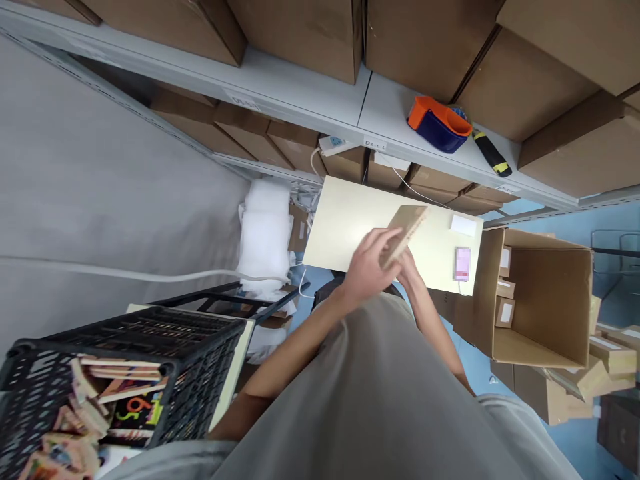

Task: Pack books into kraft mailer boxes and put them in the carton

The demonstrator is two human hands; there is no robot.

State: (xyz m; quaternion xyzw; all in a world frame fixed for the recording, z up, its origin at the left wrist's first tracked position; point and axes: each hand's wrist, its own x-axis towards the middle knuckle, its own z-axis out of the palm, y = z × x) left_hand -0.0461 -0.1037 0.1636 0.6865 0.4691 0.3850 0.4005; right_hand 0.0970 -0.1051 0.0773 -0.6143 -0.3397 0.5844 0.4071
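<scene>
Both hands are over a pale table (333, 220), in front of my body. Between them is a flat brown slab (407, 223), book-like in shape, tilted, with small reddish marks along one long edge. My left hand (367, 263) is closed around its near left side, thumb and fingers pressed to it. My right hand (407, 270) holds the lower right side from below; part of that hand is hidden behind the slab. Farther right on the table lie a white slip or small box (463, 225) and a phone-like device (462, 264) with a pinkish screen, blurred out.
A shelf with cardboard boxes (300, 33) spans the front, bearing an orange-and-blue tape dispenser (440, 125) and a utility knife (491, 153). On the right stands an open carton (545, 300) with small boxes. White wrapping (264, 233) and a black crate (200, 340) of books are left.
</scene>
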